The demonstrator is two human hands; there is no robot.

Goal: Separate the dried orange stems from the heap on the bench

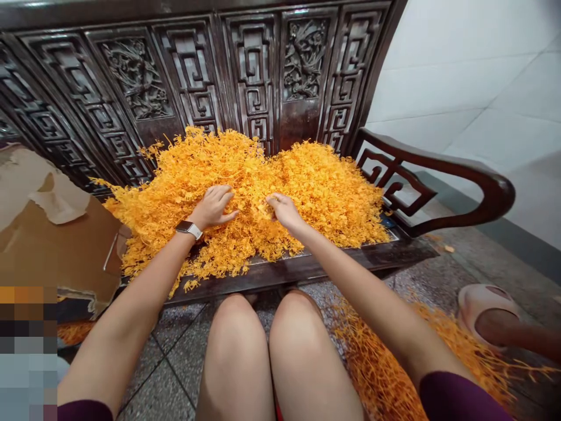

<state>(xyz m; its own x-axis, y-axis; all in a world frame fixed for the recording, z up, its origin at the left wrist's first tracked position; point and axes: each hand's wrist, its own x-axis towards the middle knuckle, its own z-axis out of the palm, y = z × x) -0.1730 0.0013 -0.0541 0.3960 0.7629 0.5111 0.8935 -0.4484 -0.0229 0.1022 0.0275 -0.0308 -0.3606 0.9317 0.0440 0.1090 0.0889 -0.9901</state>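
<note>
A big heap of yellow-orange sprigs covers the seat of a dark carved wooden bench. My left hand, with a watch on its wrist, rests palm down on the left part of the heap, its thumb and fingers spread. To its right, over the middle of the heap, my right hand has its thumb and fingers pinched together at the sprigs. What lies between those fingertips is too small to make out.
Behind the heap rises the carved bench back, with a curved armrest at right. Torn cardboard stands at left. More orange sprigs lie on the floor, near another person's foot in a pale slipper.
</note>
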